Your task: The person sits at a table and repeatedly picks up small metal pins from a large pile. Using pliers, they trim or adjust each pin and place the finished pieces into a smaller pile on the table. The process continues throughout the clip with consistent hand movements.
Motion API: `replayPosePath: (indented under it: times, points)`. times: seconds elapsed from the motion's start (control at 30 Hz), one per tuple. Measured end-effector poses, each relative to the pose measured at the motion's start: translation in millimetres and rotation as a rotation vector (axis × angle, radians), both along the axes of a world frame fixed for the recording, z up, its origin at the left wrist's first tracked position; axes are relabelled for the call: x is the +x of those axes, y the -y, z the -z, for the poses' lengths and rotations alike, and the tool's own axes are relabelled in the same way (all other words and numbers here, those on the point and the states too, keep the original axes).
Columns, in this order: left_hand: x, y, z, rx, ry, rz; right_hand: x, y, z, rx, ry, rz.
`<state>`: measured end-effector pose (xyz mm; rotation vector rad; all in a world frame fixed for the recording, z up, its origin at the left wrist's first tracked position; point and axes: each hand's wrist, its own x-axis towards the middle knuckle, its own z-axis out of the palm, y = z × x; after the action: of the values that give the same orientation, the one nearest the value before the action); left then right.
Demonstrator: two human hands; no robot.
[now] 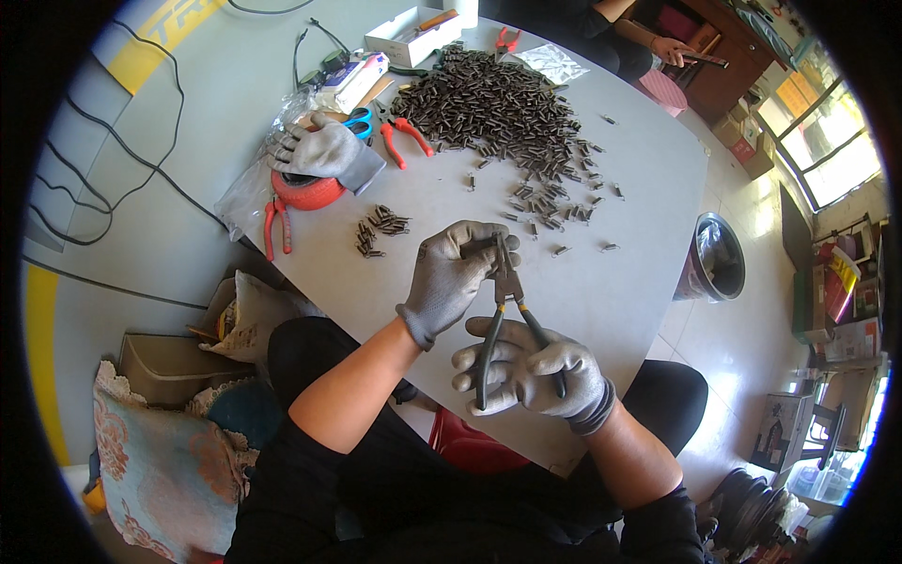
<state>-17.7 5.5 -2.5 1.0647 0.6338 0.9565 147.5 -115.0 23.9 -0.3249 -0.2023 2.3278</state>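
My left hand point(451, 271), in a grey coated glove, pinches something small, mostly hidden by its fingers, at the jaws of long-nose pliers point(506, 282). The pliers have dark green handles, spread apart. My right hand point(535, 366), gloved too, holds them with the palm turned up and the thumb on the right handle. Beyond both hands lies a large heap of small dark metal coil springs point(493, 106), with loose ones scattered on its near side. A small separate group of springs point(380, 227) lies left of my left hand.
Red-handled pliers point(405, 137), blue-handled scissors point(359, 123), a spare glove point(324, 149) on a red tape roll point(310, 192) and more red-handled pliers point(277, 227) lie at the left. A white box point(416, 46) stands behind. Another person's hand point(669, 51) holds a phone-like object beyond the table point(634, 162).
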Motion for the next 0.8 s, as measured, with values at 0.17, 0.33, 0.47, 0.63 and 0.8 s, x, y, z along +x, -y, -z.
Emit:
replayPosePath:
  times: [0.17,0.33,0.47,0.63,0.8]
  points:
    - [0.0,0.8,-0.6,-0.017,0.013,-0.006,-0.6,0.5,0.1,0.016,-0.022,-0.029]
    - [-0.4,1.3,0.2,-0.034,0.043,0.005,0.1,-0.1,1.4,-0.018,-0.016,-0.028]
    - [0.1,2.4,0.9,-0.021,0.054,0.006,-0.1,-0.6,2.6,0.077,-0.058,-0.050]
    - [4.4,6.1,-1.2,-0.117,0.125,-0.013,-4.0,-0.6,2.2,0.092,-0.026,-0.004]
    - [1.0,5.0,-4.6,-0.092,0.002,0.031,-4.0,-0.7,-1.3,0.031,-0.019,0.006]
